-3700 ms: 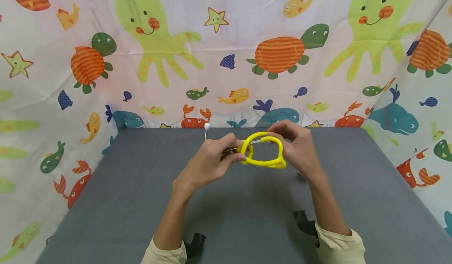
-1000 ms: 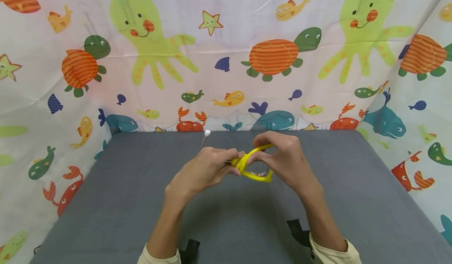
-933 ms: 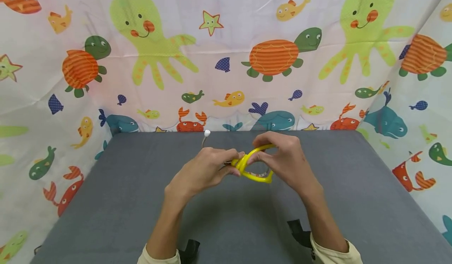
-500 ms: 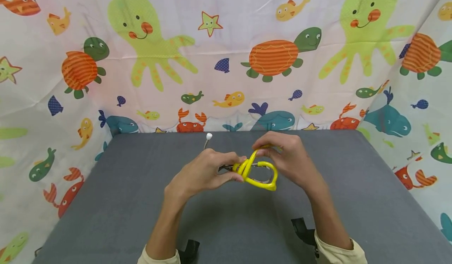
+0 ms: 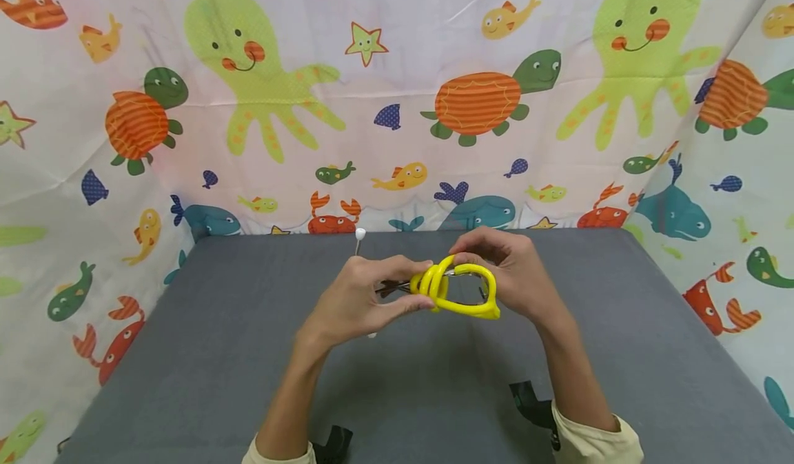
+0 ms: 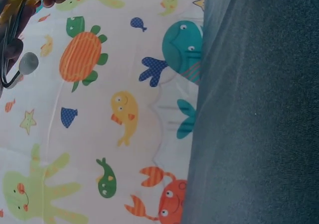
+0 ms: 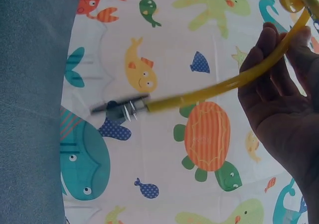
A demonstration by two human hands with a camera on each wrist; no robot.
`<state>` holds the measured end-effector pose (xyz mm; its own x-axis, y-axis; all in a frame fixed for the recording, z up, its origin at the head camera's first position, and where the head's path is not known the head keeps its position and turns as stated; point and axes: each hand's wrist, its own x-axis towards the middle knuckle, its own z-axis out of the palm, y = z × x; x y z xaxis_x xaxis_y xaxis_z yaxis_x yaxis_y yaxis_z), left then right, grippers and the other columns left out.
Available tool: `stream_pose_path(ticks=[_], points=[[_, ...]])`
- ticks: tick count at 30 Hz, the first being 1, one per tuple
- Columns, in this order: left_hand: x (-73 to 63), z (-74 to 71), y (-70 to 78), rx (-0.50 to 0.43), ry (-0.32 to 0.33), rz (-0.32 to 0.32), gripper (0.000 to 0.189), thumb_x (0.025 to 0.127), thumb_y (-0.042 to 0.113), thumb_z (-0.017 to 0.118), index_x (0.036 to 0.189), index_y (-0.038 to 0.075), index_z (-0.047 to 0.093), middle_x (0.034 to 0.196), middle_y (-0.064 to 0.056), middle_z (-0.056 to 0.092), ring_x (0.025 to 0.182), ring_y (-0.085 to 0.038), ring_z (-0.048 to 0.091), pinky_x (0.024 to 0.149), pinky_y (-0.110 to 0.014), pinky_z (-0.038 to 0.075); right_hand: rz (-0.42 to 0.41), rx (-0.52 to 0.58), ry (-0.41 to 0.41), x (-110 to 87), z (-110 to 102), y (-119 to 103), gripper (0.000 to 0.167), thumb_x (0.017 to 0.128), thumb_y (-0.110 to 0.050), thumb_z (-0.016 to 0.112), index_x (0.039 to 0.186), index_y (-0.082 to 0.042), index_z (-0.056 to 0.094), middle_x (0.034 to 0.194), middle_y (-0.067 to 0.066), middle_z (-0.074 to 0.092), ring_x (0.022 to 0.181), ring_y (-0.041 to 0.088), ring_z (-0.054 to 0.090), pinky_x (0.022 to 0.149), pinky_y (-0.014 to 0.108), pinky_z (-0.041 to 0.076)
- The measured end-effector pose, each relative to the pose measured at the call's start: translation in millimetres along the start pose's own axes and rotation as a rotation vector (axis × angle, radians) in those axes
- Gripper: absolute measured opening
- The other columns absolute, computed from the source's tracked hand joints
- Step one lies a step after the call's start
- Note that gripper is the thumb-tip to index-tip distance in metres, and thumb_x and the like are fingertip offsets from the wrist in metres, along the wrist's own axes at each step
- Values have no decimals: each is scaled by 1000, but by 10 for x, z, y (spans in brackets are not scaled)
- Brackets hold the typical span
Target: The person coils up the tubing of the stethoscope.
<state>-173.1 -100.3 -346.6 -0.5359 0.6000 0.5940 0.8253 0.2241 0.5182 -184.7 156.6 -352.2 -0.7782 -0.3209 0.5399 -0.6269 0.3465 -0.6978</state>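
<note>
My left hand (image 5: 360, 298) grips a stethoscope (image 5: 468, 307) where its yellow tubing winds in several close turns around the metal ear tubes. One white ear tip (image 5: 360, 233) sticks up behind this hand, and another shows just below it. In the left wrist view, an ear tip (image 6: 28, 63) sits at the end of a curved metal tube. My right hand (image 5: 517, 267) pinches the tubing at the upper side of a wide loop. The right wrist view shows the tubing (image 7: 199, 95) running out from those fingers to a blurred metal and dark end piece (image 7: 119, 107).
A grey table surface (image 5: 248, 354) lies below both hands. Behind and at the sides hangs a white curtain (image 5: 409, 43) printed with sea animals. Dark straps (image 5: 335, 445) stand out near the cream sleeves (image 5: 595, 436).
Compared with the first frame, more turns of yellow tubing lie at the left fingers. Half a second ago the right hand drew the tubing upward; now it holds it behind the loop.
</note>
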Motion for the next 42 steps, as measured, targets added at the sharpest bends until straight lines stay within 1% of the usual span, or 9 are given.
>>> stream_pose_path(ticks=[4,9,12,18,23,27,31,37,42], points=[[5,-3,-8,21,77,-26,44,83,9,88,123,-3,72,105,-11,81,77,-11,73,68,-21,60,63,26,-56,14,4,-3,18,94,3,73,111,0,72,101,13,76,84,8,75,83,21,62],[2,-25,-8,-13,189,-38,43,81,4,88,120,-5,72,107,-16,81,87,-19,81,78,-24,64,149,81,-125,38,38,-26,19,100,-10,70,118,-4,71,103,15,77,82,12,77,78,26,64],[13,-17,-7,-5,265,-49,42,83,3,86,121,-5,70,104,-17,81,76,-17,77,70,-21,62,157,148,-159,53,78,-52,25,99,-9,70,124,-3,69,107,17,77,84,16,78,83,27,64],[16,20,-5,123,499,-111,40,84,8,87,118,-6,71,100,-15,82,56,-10,57,56,-16,50,209,261,-279,73,198,-114,26,98,-6,70,123,1,65,99,17,77,82,23,79,84,31,65],[23,33,-7,234,601,-139,41,85,12,87,117,-7,71,99,-16,82,57,-12,61,55,-18,51,230,177,-302,69,285,-175,23,99,-12,71,118,0,68,92,13,76,76,22,75,76,28,64],[18,53,-29,306,621,-144,43,87,13,86,120,-9,69,103,-19,81,68,-19,75,62,-25,61,176,10,-335,43,300,-233,31,96,-13,76,122,0,68,88,6,75,72,11,70,72,27,62],[-1,88,-26,407,606,-134,45,88,13,85,122,-11,69,109,-21,80,91,-27,81,78,-34,66,121,-114,-366,-11,289,-330,31,95,-16,78,120,-1,70,87,1,76,72,2,67,71,24,61],[-26,134,40,620,473,-122,46,90,16,84,126,-8,69,99,-18,79,81,-25,77,76,-31,65,66,-294,-310,-78,292,-507,22,91,-8,80,111,-3,74,90,2,72,74,4,62,69,19,58],[-31,160,127,694,319,-137,39,90,16,82,122,-2,70,89,-12,77,74,-21,72,71,-28,64,-99,-548,-182,-153,333,-588,23,84,-1,85,107,-3,80,95,5,64,85,13,54,73,23,55]])
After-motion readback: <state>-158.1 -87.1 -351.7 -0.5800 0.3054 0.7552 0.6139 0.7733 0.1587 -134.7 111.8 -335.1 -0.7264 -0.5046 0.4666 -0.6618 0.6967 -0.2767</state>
